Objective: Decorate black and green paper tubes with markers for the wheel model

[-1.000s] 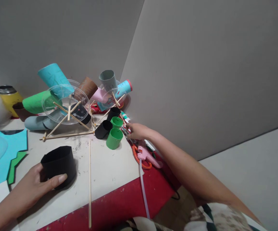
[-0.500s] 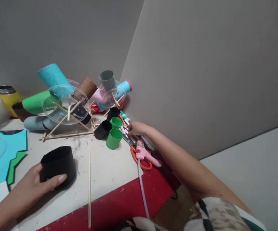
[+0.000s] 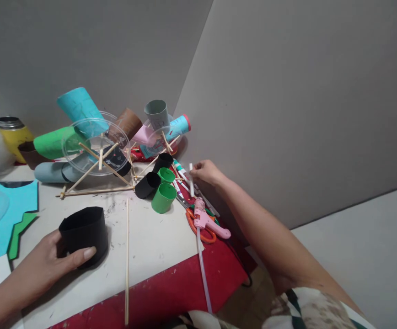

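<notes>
while the left hand (image 3: 55,259) cups a black paper tube (image 3: 88,235), thumb pressed on its near wall, the right hand (image 3: 206,172) pinches a short white stick (image 3: 191,183) between thumb and fingertips (the left's other fingers are mostly hidden behind the tube). the tube stands upright on the white board (image 3: 160,244); the stick hangs tilted over the markers (image 3: 180,168), just above the pink glue gun (image 3: 201,217). since the pinch is near the stick's upper end, it could twist or slip out. a low sweep of the right forearm might knock the glue gun off the orange-handled scissors (image 3: 208,238), or tip the front green tube (image 3: 164,198). too firm a left thumb would likely crease the paper wall. the long wooden stick (image 3: 127,260), lying loose between the hands, could roll if brushed.
</notes>
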`<state>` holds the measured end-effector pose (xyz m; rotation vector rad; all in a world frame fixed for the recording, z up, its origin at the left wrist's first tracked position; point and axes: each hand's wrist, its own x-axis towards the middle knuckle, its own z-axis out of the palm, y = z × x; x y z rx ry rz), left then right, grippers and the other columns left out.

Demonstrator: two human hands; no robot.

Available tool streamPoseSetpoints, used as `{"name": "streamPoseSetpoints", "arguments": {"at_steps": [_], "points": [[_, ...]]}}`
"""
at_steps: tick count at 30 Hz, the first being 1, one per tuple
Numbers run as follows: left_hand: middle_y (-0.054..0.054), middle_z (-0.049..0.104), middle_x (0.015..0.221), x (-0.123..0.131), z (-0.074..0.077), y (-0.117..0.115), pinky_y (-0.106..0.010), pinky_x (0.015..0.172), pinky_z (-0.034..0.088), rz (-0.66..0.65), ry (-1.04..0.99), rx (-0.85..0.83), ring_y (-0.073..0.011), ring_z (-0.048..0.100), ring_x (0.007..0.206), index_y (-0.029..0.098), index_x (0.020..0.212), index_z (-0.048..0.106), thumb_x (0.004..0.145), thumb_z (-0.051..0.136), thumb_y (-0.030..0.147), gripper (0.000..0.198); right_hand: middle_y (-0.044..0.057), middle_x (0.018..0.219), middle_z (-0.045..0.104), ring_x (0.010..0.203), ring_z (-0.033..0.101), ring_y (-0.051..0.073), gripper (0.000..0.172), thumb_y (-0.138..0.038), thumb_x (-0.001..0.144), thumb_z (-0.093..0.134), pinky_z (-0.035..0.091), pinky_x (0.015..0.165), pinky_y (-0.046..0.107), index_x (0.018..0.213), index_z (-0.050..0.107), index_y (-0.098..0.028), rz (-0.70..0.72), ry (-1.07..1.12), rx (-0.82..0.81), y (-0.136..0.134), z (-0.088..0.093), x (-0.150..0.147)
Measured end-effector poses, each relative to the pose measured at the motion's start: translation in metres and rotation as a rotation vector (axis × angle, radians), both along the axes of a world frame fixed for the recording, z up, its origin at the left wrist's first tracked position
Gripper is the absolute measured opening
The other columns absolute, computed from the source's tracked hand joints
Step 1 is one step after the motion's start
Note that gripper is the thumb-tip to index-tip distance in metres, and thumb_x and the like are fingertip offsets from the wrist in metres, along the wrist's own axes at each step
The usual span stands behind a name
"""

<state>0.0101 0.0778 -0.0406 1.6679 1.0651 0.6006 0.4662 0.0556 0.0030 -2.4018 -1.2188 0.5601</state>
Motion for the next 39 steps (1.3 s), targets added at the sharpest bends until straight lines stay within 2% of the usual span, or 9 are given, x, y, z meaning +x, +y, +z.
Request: {"name": "streamPoseSetpoints", "arguments": {"at_steps": [6,10,13,16,22,26,32,37,39], "points": [[0.003,0.064,0.056,0.007,0.012,-0.014,-0.038,0.069,0.059,0.090,0.041,-0.080,-0.0243,0.066,0.067,0.017,0.092,0.069,0.064,0.075,0.066,0.056,0.008,0.119,0.067,0.099,0.068,0.020,0.033,-0.038,0.098,0.064,0.060,0.084,0.040,0.122,0.062,-0.016,0.034,0.272,0.302,-0.014,0.024,0.010],[-0.003,0.076,0.078,0.003,0.008,-0.005,-0.038,0.073,0.059,0.057,0.051,-0.095,-0.0289,0.071,0.080,0.019,0.096,0.070,0.061,0.076,0.067,0.060,0.003,0.099,0.069,0.079,0.067,0.013,0.026,-0.037,0.097,0.065,0.058,0.068,0.029,0.110,0.065,-0.015,0.158,0.483,0.409,-0.030,0.033,-0.002],[-0.007,0.079,0.092,-0.002,-0.001,0.006,-0.041,0.078,0.060,-0.018,0.100,-0.136,-0.0317,0.072,0.088,0.019,0.101,0.069,0.058,0.078,0.067,0.065,0.001,0.087,0.071,0.063,0.061,0.009,0.035,-0.045,0.084,0.078,0.051,0.055,0.022,0.103,0.069,-0.016,0.232,0.628,0.463,-0.039,0.036,-0.014],[-0.009,0.079,0.099,-0.004,-0.005,0.010,-0.041,0.080,0.060,-0.047,0.141,-0.155,-0.0335,0.073,0.092,0.019,0.106,0.068,0.059,0.077,0.068,0.068,0.001,0.080,0.072,0.055,0.055,0.007,0.046,-0.049,0.065,0.088,0.045,0.047,0.019,0.096,0.071,-0.019,0.277,0.740,0.487,-0.045,0.037,-0.024],[-0.009,0.080,0.101,0.001,0.001,-0.004,-0.042,0.084,0.060,0.017,0.080,-0.063,-0.0333,0.073,0.094,0.019,0.106,0.069,0.065,0.072,0.071,0.067,-0.002,0.068,0.066,0.048,0.050,0.007,0.049,-0.051,0.055,0.091,0.041,0.042,0.020,0.087,0.072,-0.019,0.306,0.849,0.506,-0.055,0.040,-0.041],[-0.007,0.080,0.091,-0.004,-0.006,0.002,-0.044,0.075,0.062,-0.015,0.044,-0.001,-0.0322,0.075,0.084,0.018,0.102,0.071,0.071,0.071,0.066,0.058,-0.004,0.062,0.061,0.045,0.044,0.006,0.049,-0.054,0.054,0.090,0.039,0.043,0.021,0.084,0.070,-0.020,0.310,0.877,0.527,-0.063,0.041,-0.049],[-0.008,0.080,0.090,-0.008,-0.017,0.013,-0.043,0.067,0.064,-0.076,0.038,-0.020,-0.0313,0.076,0.079,0.016,0.102,0.072,0.070,0.076,0.062,0.056,-0.004,0.061,0.060,0.048,0.046,0.007,0.049,-0.052,0.051,0.092,0.041,0.047,0.021,0.081,0.070,-0.021,0.286,0.896,0.537,-0.068,0.038,-0.053],[-0.009,0.079,0.102,-0.003,-0.017,0.005,-0.051,0.084,0.061,0.001,0.037,0.113,-0.0340,0.075,0.092,0.017,0.117,0.069,0.071,0.075,0.063,0.066,-0.003,0.066,0.063,0.050,0.049,0.006,0.045,-0.050,0.058,0.090,0.043,0.047,0.020,0.085,0.070,-0.020,0.265,0.913,0.527,-0.072,0.040,-0.068],[-0.011,0.077,0.111,-0.003,-0.019,0.004,-0.055,0.092,0.058,-0.038,0.064,0.210,-0.0352,0.074,0.098,0.019,0.126,0.064,0.072,0.075,0.061,0.069,-0.003,0.068,0.064,0.049,0.052,0.007,0.041,-0.046,0.063,0.088,0.044,0.045,0.020,0.089,0.070,-0.021,0.264,0.926,0.496,-0.078,0.040,-0.083]]}}
